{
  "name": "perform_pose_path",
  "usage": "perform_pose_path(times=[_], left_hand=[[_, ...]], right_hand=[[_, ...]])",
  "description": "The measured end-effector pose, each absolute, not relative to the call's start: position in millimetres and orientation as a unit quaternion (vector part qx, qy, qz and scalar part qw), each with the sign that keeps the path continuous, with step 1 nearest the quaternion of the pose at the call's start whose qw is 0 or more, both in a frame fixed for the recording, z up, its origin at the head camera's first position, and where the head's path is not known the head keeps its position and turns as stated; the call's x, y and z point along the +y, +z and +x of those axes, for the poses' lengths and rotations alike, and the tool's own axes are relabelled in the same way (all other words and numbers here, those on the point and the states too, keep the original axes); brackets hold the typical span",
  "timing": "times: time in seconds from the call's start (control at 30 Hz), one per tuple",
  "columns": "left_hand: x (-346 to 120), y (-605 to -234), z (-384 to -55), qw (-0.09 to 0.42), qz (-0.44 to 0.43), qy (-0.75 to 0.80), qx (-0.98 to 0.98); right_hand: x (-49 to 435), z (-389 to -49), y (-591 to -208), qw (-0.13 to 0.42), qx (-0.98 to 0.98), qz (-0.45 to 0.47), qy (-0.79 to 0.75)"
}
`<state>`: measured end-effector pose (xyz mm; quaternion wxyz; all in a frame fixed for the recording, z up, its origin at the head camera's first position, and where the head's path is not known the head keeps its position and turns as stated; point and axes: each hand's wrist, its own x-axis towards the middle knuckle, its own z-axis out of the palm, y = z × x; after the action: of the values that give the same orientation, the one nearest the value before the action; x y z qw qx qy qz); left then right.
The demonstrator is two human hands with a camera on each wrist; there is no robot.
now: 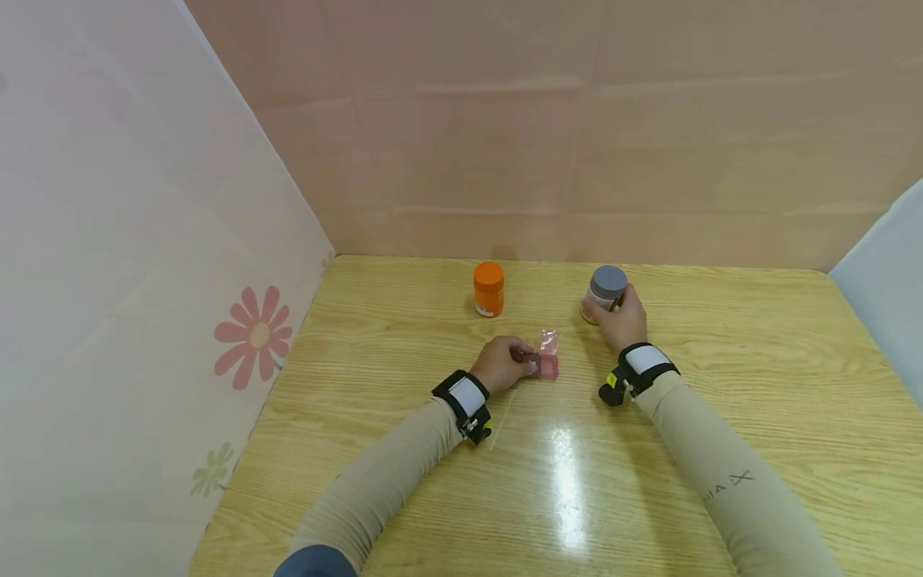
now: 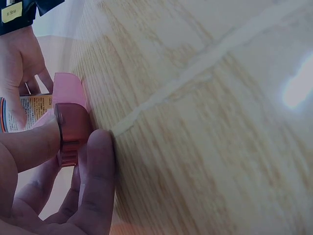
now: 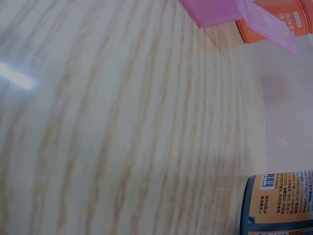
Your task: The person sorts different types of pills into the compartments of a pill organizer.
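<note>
My left hand (image 1: 502, 363) pinches the near end of a small pink see-through plastic box (image 1: 550, 367) between thumb and fingers. The end in its grip looks darker red in the left wrist view, where the thumb lies on one side and fingertips (image 2: 100, 147) reach the other. A clear pink lid (image 1: 550, 341) stands up from the box's far side. To the right, my right hand (image 1: 626, 320) grips a jar with a grey lid (image 1: 609, 280), fingers and thumb around its sides. The jar's orange printed label (image 3: 281, 200) shows in the right wrist view; the hand does not.
An orange jar (image 1: 489, 289) stands upright behind the box, left of the grey-lidded one. The wooden table (image 1: 721, 320) ends at a brown paper-like wall (image 1: 505, 160). A pale wall with flower prints (image 1: 144, 240) borders the left side.
</note>
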<state>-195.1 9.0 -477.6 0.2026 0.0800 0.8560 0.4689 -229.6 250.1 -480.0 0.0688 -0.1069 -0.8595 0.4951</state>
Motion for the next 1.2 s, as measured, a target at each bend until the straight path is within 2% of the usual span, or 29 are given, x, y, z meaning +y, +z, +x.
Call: perform_pose_path(times=[0.3, 0.8, 1.2], left_hand=[[9.0, -478.2, -196.0, 0.206, 0.075, 0.465, 0.858], [10.7, -472.9, -196.7, 0.207, 0.075, 0.457, 0.862], [10.7, -467.7, -191.7, 0.202, 0.075, 0.455, 0.864]], right_hand=[[255.0, -214.1, -476.9, 0.032, -0.873, -0.068, 0.482], [265.5, -167.8, -471.7, 0.007, -0.878, 0.010, 0.479], [258.6, -126.3, -468.0, -0.061, -0.868, 0.043, 0.492]])
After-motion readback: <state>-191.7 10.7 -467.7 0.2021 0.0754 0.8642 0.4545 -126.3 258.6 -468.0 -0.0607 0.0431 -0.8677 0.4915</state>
